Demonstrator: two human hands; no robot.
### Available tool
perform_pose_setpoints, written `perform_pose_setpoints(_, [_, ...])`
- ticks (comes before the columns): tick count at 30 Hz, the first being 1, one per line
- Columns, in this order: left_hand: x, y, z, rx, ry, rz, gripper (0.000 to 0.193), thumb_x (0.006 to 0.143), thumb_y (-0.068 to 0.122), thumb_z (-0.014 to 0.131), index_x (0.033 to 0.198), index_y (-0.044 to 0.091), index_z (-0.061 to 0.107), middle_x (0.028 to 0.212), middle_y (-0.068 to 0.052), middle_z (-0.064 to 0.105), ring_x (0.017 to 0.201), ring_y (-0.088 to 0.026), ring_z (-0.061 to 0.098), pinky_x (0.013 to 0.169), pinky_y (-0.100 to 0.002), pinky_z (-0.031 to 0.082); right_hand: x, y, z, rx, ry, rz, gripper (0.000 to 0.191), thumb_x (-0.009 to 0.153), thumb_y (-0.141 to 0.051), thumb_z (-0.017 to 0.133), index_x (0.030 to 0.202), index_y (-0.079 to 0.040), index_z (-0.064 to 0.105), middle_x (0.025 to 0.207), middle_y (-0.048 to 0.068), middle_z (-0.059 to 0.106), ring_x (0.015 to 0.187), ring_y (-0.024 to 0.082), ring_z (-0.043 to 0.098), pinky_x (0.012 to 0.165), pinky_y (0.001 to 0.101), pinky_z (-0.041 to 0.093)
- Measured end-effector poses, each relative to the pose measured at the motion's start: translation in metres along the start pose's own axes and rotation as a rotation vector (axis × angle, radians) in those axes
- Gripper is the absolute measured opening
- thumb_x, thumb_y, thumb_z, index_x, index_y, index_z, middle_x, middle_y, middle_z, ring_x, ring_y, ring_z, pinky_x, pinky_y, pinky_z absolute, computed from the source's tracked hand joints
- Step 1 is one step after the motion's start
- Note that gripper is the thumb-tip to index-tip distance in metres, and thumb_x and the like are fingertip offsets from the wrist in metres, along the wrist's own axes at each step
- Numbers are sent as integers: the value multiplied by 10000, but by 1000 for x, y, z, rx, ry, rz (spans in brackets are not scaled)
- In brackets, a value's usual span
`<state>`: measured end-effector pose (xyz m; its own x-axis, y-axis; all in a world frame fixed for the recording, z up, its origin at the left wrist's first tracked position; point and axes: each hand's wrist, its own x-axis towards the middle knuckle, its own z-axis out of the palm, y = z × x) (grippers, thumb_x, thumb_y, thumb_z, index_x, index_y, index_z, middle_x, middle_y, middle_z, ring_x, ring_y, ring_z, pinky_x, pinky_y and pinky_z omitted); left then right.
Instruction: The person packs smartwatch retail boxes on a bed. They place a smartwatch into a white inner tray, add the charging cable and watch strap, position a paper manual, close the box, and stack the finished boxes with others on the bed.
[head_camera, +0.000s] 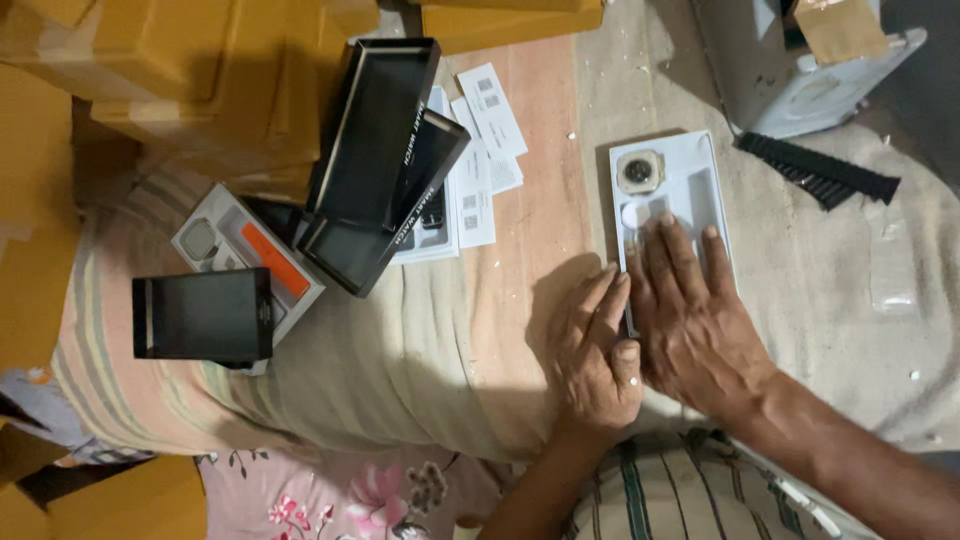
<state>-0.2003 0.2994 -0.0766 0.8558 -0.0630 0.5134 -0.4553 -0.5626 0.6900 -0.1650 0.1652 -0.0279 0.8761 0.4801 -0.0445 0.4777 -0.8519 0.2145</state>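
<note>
A white plastic tray (690, 175) lies on a striped cloth, holding a round watch body (639, 171) in its top left recess and a small white disc (635, 215) below it. My right hand (695, 320) lies flat on the lower half of the tray, fingers spread and pressing down. My left hand (592, 345) rests palm down against the tray's left edge, fingers together, thumb touching the right hand. Neither hand grips anything.
Black box lids (385, 150) are stacked at centre left over white leaflets (490, 150). Another tray with an orange strap (272, 262) and a black box (203, 315) lie to the left. A black strap (820, 170) lies right, near a grey case (800, 70). Cardboard boxes (150, 70) fill the far left.
</note>
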Motion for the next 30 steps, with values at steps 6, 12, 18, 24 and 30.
perform_pose_setpoints(6, [-2, -6, 3, 0, -6, -1, 597, 1166, 441, 291, 1417, 0, 606, 1462, -185, 604, 1376, -401, 574, 1231, -499, 416, 0, -2, 6, 49, 24, -36, 838, 809, -460, 517, 1457, 69, 463, 1543, 338, 414, 1474, 458, 254, 1192, 604, 176])
perform_pose_setpoints(12, [-4, -8, 3, -6, -12, -18, 580, 1170, 429, 306, 1414, 1, 612, 1459, -176, 612, 1375, -391, 578, 1236, -493, 417, 5, -5, 2, -157, -167, -122, 891, 802, -474, 490, 1487, 89, 401, 1560, 316, 377, 1506, 521, 190, 1197, 640, 125])
perform_pose_setpoints(18, [1, 6, -6, -24, 20, -18, 497, 1170, 353, 337, 1406, 16, 616, 1442, -178, 623, 1342, -385, 597, 1197, -482, 440, -4, -7, 1, -72, -92, -66, 841, 856, -452, 517, 1485, 92, 387, 1549, 332, 391, 1512, 527, 193, 1178, 602, 122])
perform_pose_setpoints(24, [2, 27, -9, -132, 54, -165, 442, 1143, 255, 345, 1390, 15, 622, 1395, -194, 637, 1314, -362, 592, 1133, -450, 452, -46, 27, 22, 667, 381, -134, 835, 708, -385, 775, 1403, 20, 552, 1466, 338, 478, 1432, 490, 309, 1145, 564, 232])
perform_pose_setpoints(30, [-14, 72, 4, -257, 88, 33, 305, 1113, 163, 511, 1305, -13, 668, 1281, -166, 669, 1166, -310, 670, 1016, -397, 560, -83, 114, 41, 689, 485, 480, 299, 982, -164, 631, 1256, -79, 714, 1352, 131, 692, 1300, 370, 616, 1128, 462, 483])
